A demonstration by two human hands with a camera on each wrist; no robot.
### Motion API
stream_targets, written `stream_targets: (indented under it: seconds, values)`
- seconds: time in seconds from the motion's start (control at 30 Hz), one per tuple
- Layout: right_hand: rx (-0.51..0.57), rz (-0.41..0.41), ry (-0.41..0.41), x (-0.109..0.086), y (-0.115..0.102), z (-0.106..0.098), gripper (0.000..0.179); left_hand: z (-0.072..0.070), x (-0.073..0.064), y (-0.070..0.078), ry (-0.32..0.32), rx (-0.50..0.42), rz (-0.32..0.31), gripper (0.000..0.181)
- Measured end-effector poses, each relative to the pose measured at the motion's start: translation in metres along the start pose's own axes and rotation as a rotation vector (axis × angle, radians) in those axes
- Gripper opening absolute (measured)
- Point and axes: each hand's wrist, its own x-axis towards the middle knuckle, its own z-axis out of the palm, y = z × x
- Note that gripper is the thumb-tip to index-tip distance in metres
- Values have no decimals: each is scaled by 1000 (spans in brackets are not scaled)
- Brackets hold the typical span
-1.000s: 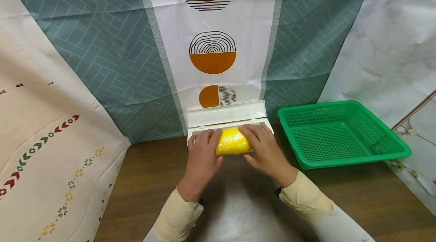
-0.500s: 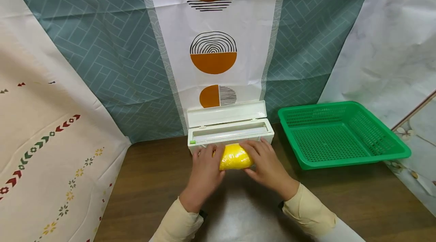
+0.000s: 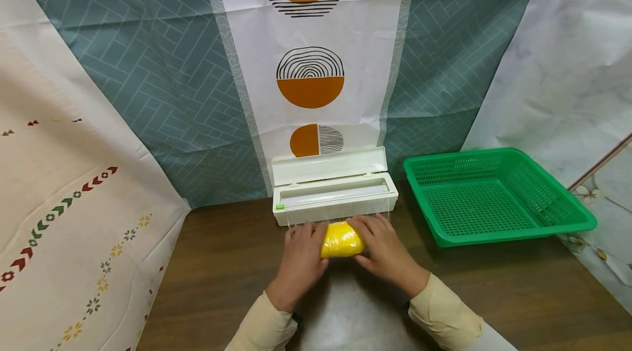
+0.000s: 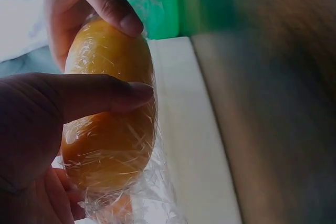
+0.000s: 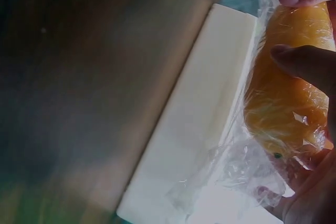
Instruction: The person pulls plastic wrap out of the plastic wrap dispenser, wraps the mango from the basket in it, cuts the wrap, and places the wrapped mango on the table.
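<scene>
Head view: the yellow bundle (image 3: 342,240), wrapped in clear film (image 4: 157,203), sits between the left hand (image 3: 304,252) and the right hand (image 3: 387,249), one at each end of it and both touching it. Each hand is closed round its own end, narrowed to the bundle's thickness; in the left wrist view the left thumb (image 4: 113,95) lies across the bundle's side while fingers show beneath, and the right wrist view shows the right thumb (image 5: 310,64) pressed on it in the same way. Loose, crumpled film hangs by the lower fingers. Just beyond the hands, on the brown table (image 3: 222,263), stands a long white box (image 3: 340,208) with its lid (image 3: 329,166) raised and a roll (image 3: 336,196) inside; film runs from its front towards the hands. To the right is a green basket (image 3: 533,233)
</scene>
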Motion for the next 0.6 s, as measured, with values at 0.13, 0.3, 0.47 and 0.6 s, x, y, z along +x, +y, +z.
stream_targets:
  seconds: [0.13, 0.3, 0.47, 0.6]
  values:
    - [9, 36, -44, -2, 2, 8, 83, 11, -2, -4, -8, 17, 1, 69]
    - [18, 66, -80, -3, 5, 17, 81, 21, -2, -7, -47, 8, -20, 70]
    - [4, 79, -103, -3, 8, 25, 79, 29, -1, -10, -86, -2, -45, 70]
    - [-5, 78, -110, -1, 10, 30, 79, 35, 0, -13, -105, -15, -64, 69]
